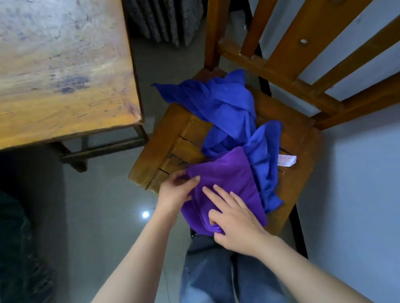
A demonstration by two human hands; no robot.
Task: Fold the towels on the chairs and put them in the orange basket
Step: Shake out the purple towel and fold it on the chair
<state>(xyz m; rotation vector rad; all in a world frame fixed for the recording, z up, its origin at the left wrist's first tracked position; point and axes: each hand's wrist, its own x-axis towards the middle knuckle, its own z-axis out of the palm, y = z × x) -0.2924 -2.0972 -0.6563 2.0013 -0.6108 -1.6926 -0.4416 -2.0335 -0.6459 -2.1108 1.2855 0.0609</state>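
Observation:
A folded purple towel [229, 180] lies at the near edge of the wooden chair seat [299, 183]. My left hand [177, 191] pinches its left edge between thumb and fingers. My right hand [232, 219] rests on top with fingers spread flat, its thumb tucked under the towel's near fold. A crumpled blue towel [224, 111] lies behind and to the right of the purple one, with a white label [287, 160] showing at its right side. The orange basket is not in view.
A worn wooden table [36, 69] stands at the upper left, close to the chair. The chair's slatted back [306, 39] rises at the upper right against a pale wall. Grey tiled floor and my legs in jeans [214, 286] fill the foreground.

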